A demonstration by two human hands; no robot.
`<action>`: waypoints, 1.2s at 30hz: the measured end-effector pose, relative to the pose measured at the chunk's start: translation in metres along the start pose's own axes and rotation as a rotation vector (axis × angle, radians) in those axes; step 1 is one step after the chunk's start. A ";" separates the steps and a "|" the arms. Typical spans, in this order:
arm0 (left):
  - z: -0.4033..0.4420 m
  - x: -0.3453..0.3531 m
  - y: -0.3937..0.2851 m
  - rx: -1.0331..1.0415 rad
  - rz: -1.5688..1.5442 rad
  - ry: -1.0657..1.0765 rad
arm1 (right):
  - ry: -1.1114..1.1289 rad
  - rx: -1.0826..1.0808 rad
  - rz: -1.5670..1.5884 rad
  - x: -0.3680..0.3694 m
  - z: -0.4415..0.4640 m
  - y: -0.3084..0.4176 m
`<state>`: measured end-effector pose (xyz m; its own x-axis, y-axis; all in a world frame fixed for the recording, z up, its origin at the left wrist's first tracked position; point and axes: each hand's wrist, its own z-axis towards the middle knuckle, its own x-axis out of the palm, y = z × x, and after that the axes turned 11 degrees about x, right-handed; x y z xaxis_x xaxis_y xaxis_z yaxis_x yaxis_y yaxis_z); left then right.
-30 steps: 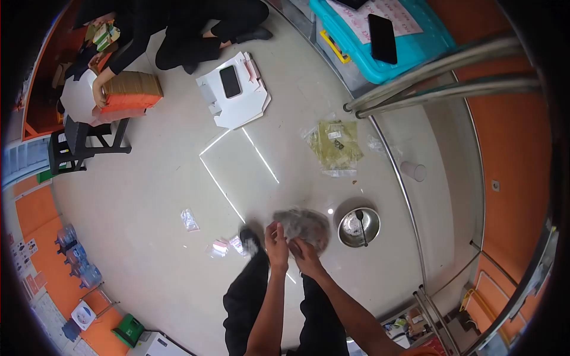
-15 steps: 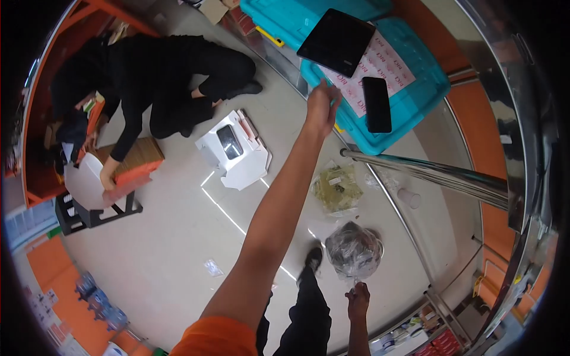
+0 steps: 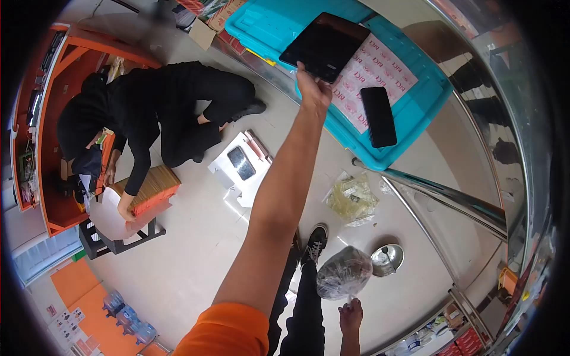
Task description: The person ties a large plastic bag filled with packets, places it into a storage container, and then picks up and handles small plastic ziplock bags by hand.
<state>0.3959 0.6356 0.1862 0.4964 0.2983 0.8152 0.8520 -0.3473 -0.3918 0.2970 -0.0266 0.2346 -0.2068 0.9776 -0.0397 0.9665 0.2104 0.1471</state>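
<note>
My left hand reaches up to a flat, black, square device, its thumb over the near edge and its other fingers mostly under it. The device lies on a turquoise plastic lid. A patterned paper sheet and a black phone lie beside it. Low in the view, my right hand is closed on the gathered neck of a clear plastic bag with dark contents. The bag hangs beside a metal bowl on the floor.
A crouching person in black handles a stack of brown sheets on a black stool. A white box and a yellowish plastic packet lie on the floor. A metal rail runs at right.
My left hand has moved from the lid's edge onto the device's near edge. The bag has swung left, uncovering the metal bowl. The view has shifted.
</note>
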 end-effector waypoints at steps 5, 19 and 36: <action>0.040 -0.001 -0.022 0.029 0.009 0.188 | -0.058 -0.011 0.099 -0.021 0.003 -0.002; 0.128 0.004 -0.065 0.440 0.048 0.285 | -0.102 -0.032 0.101 -0.027 -0.024 -0.001; -0.072 0.015 0.119 0.657 2.059 0.285 | -0.006 0.028 0.129 -0.009 -0.034 -0.020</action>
<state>0.4932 0.5349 0.1822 0.5562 -0.1158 -0.8229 -0.7451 0.3689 -0.5556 0.2747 -0.0396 0.2652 -0.0797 0.9964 -0.0282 0.9888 0.0826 0.1242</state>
